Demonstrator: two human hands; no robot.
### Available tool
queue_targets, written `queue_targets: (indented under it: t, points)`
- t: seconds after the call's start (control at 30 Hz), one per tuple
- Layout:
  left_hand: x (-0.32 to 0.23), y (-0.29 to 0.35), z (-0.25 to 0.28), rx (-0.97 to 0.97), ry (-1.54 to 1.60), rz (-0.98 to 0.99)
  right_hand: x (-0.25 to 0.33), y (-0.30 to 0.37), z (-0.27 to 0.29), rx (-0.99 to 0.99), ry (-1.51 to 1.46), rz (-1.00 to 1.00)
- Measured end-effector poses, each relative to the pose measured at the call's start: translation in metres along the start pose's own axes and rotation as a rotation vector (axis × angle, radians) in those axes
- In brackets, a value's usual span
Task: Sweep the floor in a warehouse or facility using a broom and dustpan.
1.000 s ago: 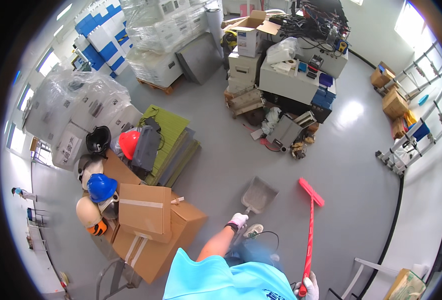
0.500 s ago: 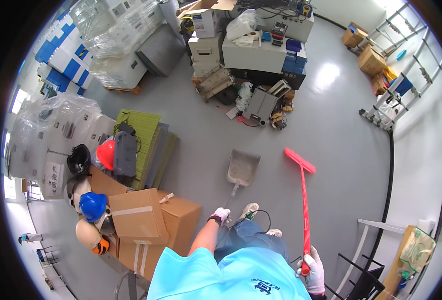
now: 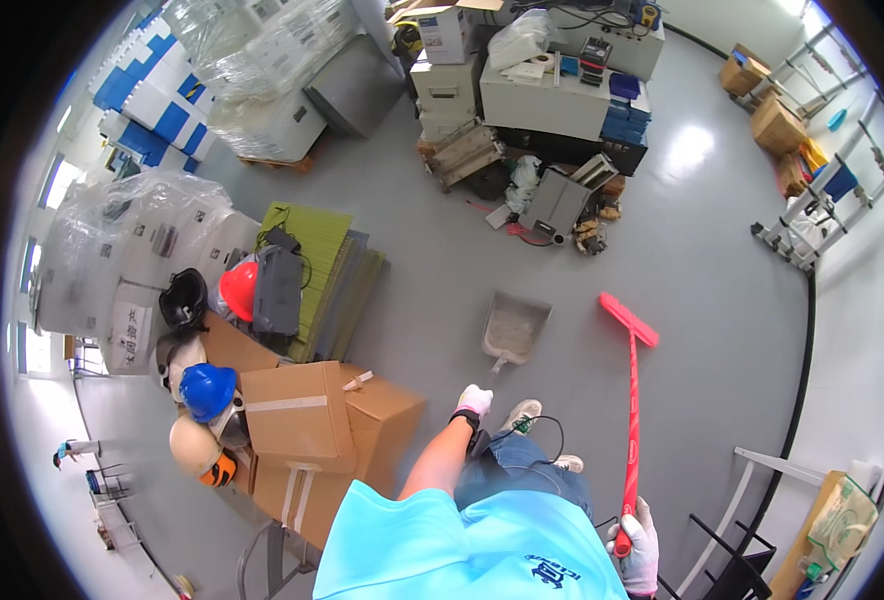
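My left hand (image 3: 476, 400), in a white glove, is closed around the handle of a long-handled dustpan. The dustpan's grey pan (image 3: 516, 325) is at floor level ahead of my feet, its wide mouth facing away from me. In my right hand (image 3: 637, 548), also gloved, is the end of a red broom (image 3: 633, 430). Its shaft runs away from me to the red bristle head (image 3: 629, 318), to the right of the pan and apart from it. The upper end of the dustpan handle is hidden by my left hand.
Cardboard boxes (image 3: 302, 410) and several helmets, one blue (image 3: 209, 391), stand at my left beside green mats (image 3: 307, 250). Ahead, a white cabinet (image 3: 542, 100) has a grey metal case (image 3: 554, 207) and scrap parts before it. A folded ladder (image 3: 842, 200) leans at the right wall.
My left hand has moved slightly forward along with the dustpan handle. The whole view has shifted, so the surroundings sit farther right. Both hands keep their grip.
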State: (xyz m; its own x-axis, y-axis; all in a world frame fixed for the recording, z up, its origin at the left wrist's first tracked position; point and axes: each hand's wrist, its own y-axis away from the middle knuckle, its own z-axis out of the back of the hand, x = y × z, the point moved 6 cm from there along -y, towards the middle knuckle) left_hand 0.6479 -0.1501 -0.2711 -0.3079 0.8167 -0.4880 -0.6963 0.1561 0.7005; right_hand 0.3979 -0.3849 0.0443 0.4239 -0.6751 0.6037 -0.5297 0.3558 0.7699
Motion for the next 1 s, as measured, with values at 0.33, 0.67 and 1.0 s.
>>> queue_targets:
  t: [0.33,0.67,1.0]
  points:
    - [0.045,0.065,0.023,0.159,0.27,0.154,0.009,-0.001,0.0,-0.018,0.056,-0.009]
    - [0.081,0.074,0.0,0.33,0.026,0.504,0.001,0.0,0.007,-0.031,0.074,-0.049]
    - [0.023,0.014,0.002,0.122,0.502,0.239,0.0,0.003,-0.002,-0.025,0.097,-0.057]
